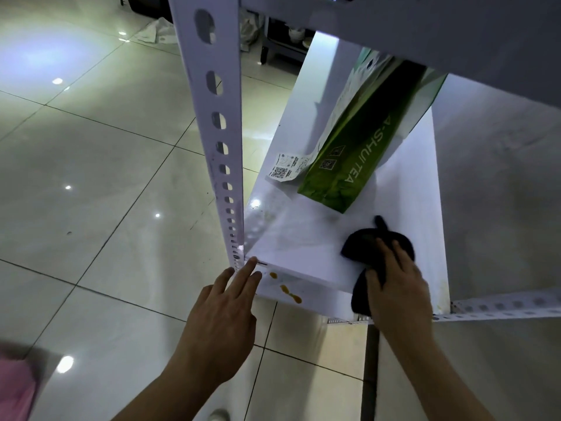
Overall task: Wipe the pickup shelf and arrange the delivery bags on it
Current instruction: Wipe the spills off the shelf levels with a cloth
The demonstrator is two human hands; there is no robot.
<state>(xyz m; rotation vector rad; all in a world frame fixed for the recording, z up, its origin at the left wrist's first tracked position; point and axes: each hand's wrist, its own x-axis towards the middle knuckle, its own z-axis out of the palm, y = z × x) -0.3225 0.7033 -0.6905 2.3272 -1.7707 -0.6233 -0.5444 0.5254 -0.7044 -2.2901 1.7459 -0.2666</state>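
A white shelf board (pixel 303 238) lies below me inside a white metal rack. A green and white paper delivery bag (pixel 358 141) marked A-SHUI TEA lies tilted on the board's far part, with a receipt (pixel 283 170) stuck at its left. My right hand (pixel 397 287) presses a black cloth (pixel 364 241) flat onto the board near its front right. My left hand (pixel 224 302) has straight fingers whose tips touch the board's front left corner. Orange-yellow spots (pixel 287 288) mark the board's front lip.
A perforated white upright post (pixel 218 132) stands at the shelf's left front corner. An upper shelf (pixel 425 25) overhangs the bag's top. A perforated rail (pixel 501 308) runs right of my right hand. Glossy floor tiles (pixel 91 177) spread to the left, with something pink (pixel 15 384) at the bottom left.
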